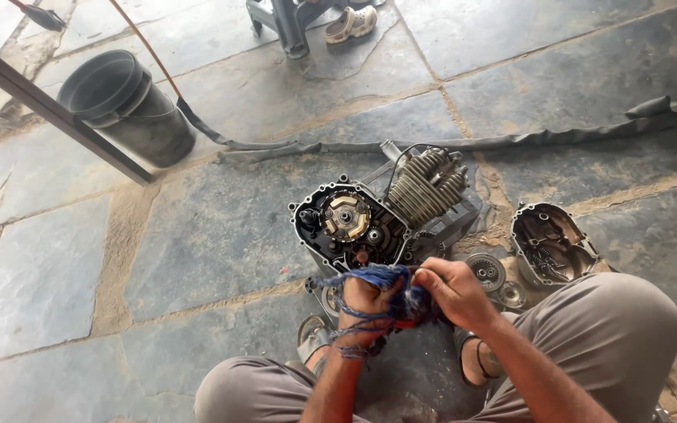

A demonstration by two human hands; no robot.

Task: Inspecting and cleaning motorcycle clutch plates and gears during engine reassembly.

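— Squatting over the stone floor [56, 258], the person has both knees at the bottom edge. What do the hands hold?

— A frayed blue rag [381, 276]. The left hand [364, 301] is closed around it, loose strands trailing over the wrist. The right hand [452, 290] pinches the same rag from the other side, fingers curled shut, and the two hands touch.

— And where is the rag, exactly?

— Bunched between the hands, just above the knees, right in front of the engine [381, 211].

— What lies beside the hands?

— A round gear part [486, 271] on the floor just right of them, with a smaller ring [511, 294] next to it. Further right, the removed cover [550, 244] lies with its inside facing up.

— The engine itself?

— Open on its side: the clutch [346, 215] shows in the case, and the finned cylinder [426, 184] points up and right.

— Beyond that?

— A grey strip [464, 144] runs across the floor. A black bucket [128, 106] stands at upper left beside a metal bar [48, 106]. A sandal [352, 23] rests by the stand [284, 23] at the top.
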